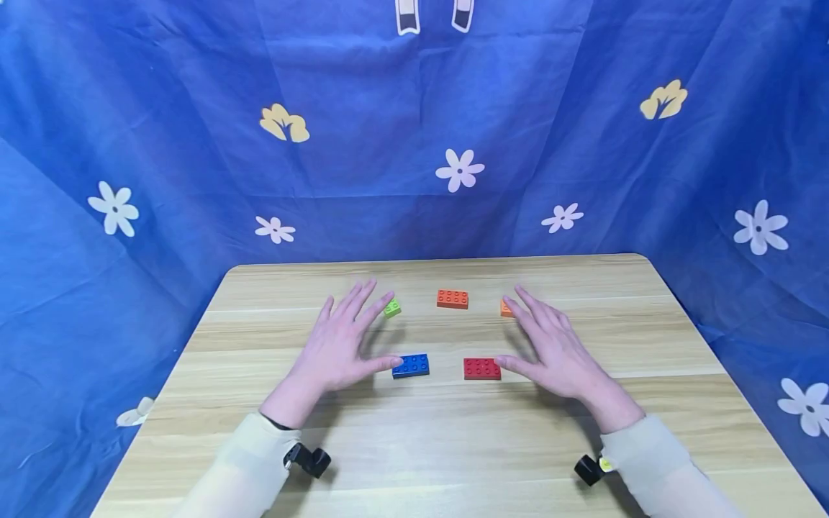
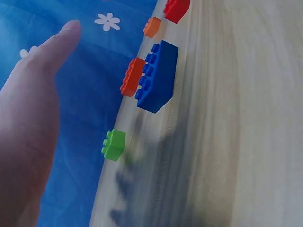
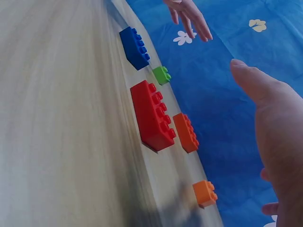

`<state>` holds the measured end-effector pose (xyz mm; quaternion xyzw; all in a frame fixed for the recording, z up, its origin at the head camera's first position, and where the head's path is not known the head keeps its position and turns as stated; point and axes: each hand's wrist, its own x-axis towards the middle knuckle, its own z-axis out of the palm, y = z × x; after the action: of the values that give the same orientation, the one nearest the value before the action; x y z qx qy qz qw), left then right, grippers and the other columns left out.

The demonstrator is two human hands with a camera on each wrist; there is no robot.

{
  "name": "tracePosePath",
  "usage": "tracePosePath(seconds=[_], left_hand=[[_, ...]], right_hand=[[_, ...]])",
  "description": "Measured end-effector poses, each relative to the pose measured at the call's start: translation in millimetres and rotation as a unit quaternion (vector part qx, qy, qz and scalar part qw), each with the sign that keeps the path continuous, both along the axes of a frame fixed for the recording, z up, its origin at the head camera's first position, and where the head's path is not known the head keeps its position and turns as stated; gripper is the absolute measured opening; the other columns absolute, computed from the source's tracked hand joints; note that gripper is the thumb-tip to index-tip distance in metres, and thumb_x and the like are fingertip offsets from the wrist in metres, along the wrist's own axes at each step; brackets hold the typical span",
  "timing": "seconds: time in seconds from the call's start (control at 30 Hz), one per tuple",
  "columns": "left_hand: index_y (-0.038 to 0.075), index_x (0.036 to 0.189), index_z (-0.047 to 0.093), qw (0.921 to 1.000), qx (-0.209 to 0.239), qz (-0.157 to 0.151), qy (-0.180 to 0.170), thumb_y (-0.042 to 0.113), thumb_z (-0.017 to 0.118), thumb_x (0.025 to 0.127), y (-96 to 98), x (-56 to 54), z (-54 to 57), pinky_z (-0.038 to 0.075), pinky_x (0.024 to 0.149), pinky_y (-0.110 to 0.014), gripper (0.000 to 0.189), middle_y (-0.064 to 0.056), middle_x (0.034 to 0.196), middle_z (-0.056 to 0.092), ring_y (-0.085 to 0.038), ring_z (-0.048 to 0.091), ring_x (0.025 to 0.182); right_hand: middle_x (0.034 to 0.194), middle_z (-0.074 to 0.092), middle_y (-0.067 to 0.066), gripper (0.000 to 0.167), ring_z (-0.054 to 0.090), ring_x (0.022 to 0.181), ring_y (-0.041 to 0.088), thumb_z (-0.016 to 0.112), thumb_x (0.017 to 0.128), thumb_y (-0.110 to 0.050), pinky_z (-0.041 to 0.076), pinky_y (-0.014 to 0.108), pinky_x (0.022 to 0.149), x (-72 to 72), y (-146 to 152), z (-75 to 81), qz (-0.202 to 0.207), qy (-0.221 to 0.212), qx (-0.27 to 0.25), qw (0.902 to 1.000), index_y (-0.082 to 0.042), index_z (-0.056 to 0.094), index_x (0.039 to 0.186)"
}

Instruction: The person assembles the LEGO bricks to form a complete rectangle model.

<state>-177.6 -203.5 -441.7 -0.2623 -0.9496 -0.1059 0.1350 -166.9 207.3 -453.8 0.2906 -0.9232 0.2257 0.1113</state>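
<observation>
My left hand [image 1: 340,345] hovers above the table with fingers spread, its thumb over the edge of a blue building brick [image 1: 414,365]. Beyond its fingertips lies a small green brick [image 1: 392,308], partly covered in the head view. On the other side my right hand [image 1: 553,347] is also spread in the air, thumb overlapping the corner of a red brick [image 1: 481,369]. Its index finger partly hides a small orange brick [image 1: 506,309]. An orange-red brick [image 1: 452,299] lies between the two hands, farther back. Both wrist views show the hands apart from the bricks, holding nothing.
The bricks lie on a light wood-grain table [image 1: 414,446] with rounded back corners. Behind it and at both sides hangs a blue cloth [image 1: 363,180] printed with flowers. Each sleeve carries a small black camera [image 1: 314,460] at the wrist.
</observation>
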Motion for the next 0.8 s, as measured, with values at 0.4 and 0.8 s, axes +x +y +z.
tracePosePath(seconds=[0.4, 0.8], left_hand=[[0.03, 0.168, 0.029, 0.9991, 0.027, -0.024, -0.021, 0.089, 0.062, 0.082, 4.9, 3.1, -12.1, 0.022, 0.121, -0.068, 0.11, 0.002, 0.176, 0.016, -0.03, 0.023, 0.158], [0.026, 0.168, 0.031, 0.9955, 0.068, -0.047, -0.046, 0.084, 0.067, 0.082, 6.8, 5.9, -28.1, 0.03, 0.118, -0.066, 0.11, -0.001, 0.173, 0.026, -0.033, 0.035, 0.152]], right_hand=[[0.176, 0.014, -0.003, 0.096, 0.024, 0.157, 0.03, 0.074, 0.095, -0.059, 0.022, 0.068, 0.12, 3.7, -2, -10.2, 0.032, -0.03, -0.037, 0.9983, -0.025, 0.025, 0.17], [0.174, 0.023, 0.005, 0.097, 0.027, 0.156, 0.037, 0.077, 0.093, -0.058, 0.022, 0.068, 0.12, 7.2, -7, -20.8, 0.044, -0.058, -0.062, 0.9954, -0.022, 0.028, 0.169]])
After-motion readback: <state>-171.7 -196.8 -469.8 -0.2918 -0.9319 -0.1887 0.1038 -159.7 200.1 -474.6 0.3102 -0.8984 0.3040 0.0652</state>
